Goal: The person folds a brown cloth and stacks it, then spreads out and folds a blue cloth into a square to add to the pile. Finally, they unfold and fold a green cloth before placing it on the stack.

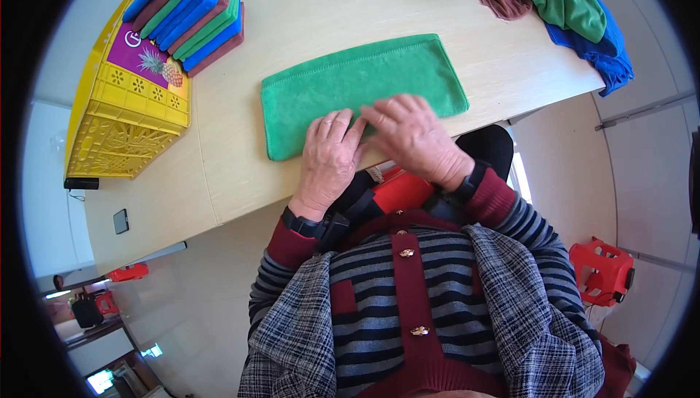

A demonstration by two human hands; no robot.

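Observation:
A green towel (364, 70) lies folded into a long rectangle on the table, its stitched hem running along the far side. My left hand (332, 151) rests on its near edge, fingers stretched forward over the cloth. Slightly blurred, my right hand (412, 132) is over the same edge with its fingers loosely bent and pointing left. The fingertips of both hands almost meet near the middle of the towel's front. The cloth under the right palm is hidden.
A yellow plastic crate (127, 132) stands at the left, beside a row of folded blue, green and brown towels (197, 15). Loose crumpled towels (565, 4) lie at the back right, one hanging over the edge. A red stool (601, 270) stands on the floor at right.

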